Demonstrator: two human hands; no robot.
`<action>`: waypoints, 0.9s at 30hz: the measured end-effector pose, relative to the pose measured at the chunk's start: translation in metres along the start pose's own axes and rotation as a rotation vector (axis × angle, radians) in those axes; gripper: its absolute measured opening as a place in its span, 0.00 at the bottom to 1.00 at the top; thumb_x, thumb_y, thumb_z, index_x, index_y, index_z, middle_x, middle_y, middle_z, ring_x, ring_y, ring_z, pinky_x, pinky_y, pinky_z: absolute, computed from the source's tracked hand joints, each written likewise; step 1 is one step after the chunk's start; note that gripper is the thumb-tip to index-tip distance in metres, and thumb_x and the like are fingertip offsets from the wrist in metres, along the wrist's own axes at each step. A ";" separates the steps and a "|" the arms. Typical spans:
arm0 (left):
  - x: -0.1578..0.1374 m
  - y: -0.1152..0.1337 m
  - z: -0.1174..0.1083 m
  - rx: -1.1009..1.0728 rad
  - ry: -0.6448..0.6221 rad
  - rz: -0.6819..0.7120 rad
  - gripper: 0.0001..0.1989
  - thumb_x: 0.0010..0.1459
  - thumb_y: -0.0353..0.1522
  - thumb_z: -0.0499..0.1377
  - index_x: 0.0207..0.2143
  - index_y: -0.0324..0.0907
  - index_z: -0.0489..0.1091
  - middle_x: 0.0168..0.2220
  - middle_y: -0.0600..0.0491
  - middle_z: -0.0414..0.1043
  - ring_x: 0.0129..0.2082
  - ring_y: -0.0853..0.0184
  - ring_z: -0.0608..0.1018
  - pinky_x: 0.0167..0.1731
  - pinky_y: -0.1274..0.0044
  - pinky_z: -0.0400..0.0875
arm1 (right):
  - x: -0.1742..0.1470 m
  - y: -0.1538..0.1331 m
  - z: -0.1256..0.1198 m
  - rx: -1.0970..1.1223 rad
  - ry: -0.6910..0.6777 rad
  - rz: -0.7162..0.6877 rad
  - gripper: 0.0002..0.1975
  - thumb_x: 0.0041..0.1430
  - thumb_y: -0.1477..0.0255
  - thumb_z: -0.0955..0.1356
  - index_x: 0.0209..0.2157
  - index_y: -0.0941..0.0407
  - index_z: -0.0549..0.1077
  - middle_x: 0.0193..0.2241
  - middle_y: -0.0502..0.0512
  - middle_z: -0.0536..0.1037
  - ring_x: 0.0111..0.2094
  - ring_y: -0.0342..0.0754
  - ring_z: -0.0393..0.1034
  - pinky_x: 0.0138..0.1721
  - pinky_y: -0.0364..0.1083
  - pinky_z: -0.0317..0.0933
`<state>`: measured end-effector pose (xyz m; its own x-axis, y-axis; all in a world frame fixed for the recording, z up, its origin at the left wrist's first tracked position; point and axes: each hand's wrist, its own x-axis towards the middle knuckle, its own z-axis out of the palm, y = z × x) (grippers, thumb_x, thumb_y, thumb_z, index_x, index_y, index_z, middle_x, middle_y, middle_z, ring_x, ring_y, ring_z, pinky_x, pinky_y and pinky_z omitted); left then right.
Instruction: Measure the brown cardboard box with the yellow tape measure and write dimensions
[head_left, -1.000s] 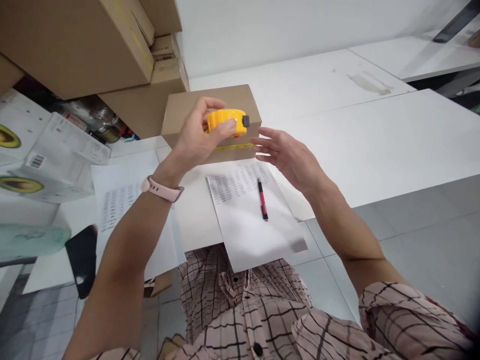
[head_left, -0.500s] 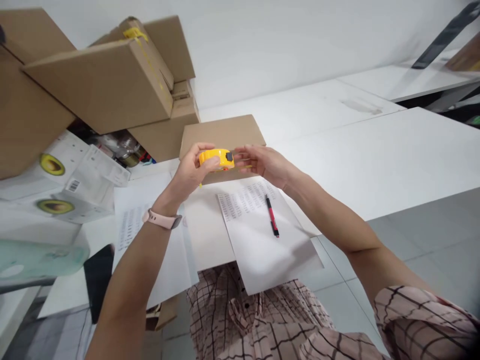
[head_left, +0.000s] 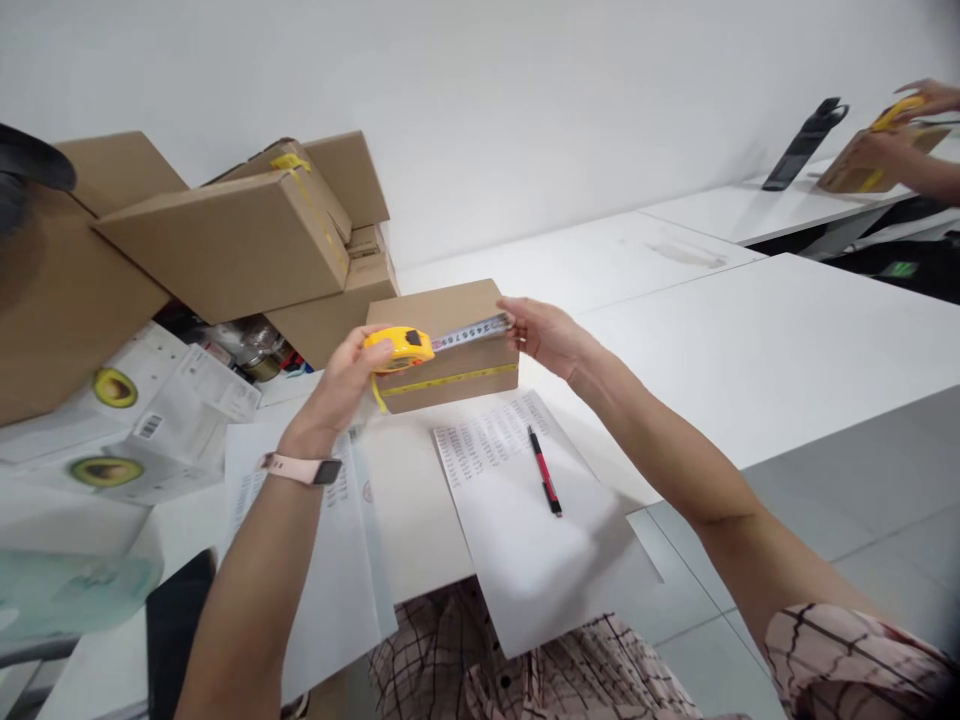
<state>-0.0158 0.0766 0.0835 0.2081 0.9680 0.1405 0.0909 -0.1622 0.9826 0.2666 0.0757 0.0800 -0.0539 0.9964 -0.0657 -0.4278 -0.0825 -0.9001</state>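
Observation:
My left hand [head_left: 349, 375] is closed around a yellow tape measure [head_left: 399, 350], with the thumb along its top. From its case the silver blade [head_left: 472, 331] runs out to the right, numbers showing. My right hand [head_left: 544, 335] pinches the free end of that blade; the fingertips partly hide it. Behind and below the blade stands a brown cardboard box [head_left: 450, 382] with a strip of yellow tape along its front. A yellow strap hangs from the tape measure by my left hand.
Printed sheets [head_left: 517, 530] with a red and black pen [head_left: 544, 470] lie in front of the box. At left are stacked cartons [head_left: 225, 235] and white avocado-print boxes [head_left: 172, 400]. Far right, another person's hands [head_left: 911, 140] hold something yellow over a box, beside a dark bottle [head_left: 806, 145].
My right hand has taken the blade's end, and a length of blade now shows out of the case. The view has tilted up, bringing the other person's hands into sight.

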 end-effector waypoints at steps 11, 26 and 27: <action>0.063 -0.012 -0.112 -0.023 0.537 -0.078 0.11 0.60 0.38 0.63 0.33 0.41 0.67 0.22 0.61 0.71 0.25 0.72 0.70 0.26 0.78 0.62 | 0.096 0.007 -0.037 -0.265 0.417 -0.067 0.08 0.59 0.77 0.68 0.28 0.56 0.66 0.21 0.44 0.63 0.21 0.36 0.55 0.24 0.38 0.55; 0.078 -0.051 -0.092 -0.261 0.488 -0.147 0.12 0.59 0.38 0.61 0.40 0.38 0.71 0.31 0.52 0.77 0.28 0.68 0.78 0.26 0.78 0.72 | 0.120 0.044 -0.028 -0.514 0.389 0.008 0.15 0.55 0.59 0.73 0.31 0.58 0.73 0.36 0.60 0.80 0.33 0.47 0.72 0.31 0.43 0.64; 0.075 -0.051 -0.092 -0.287 0.456 -0.176 0.14 0.59 0.40 0.62 0.41 0.38 0.71 0.33 0.50 0.78 0.28 0.67 0.79 0.28 0.76 0.75 | 0.120 0.044 -0.028 -0.513 0.394 0.008 0.15 0.55 0.60 0.74 0.30 0.58 0.73 0.36 0.60 0.80 0.33 0.47 0.72 0.31 0.43 0.64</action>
<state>-0.0940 0.1753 0.0548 -0.2336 0.9709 -0.0526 -0.1958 0.0060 0.9806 0.2665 0.1925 0.0209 0.3214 0.9368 -0.1386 0.0626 -0.1671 -0.9840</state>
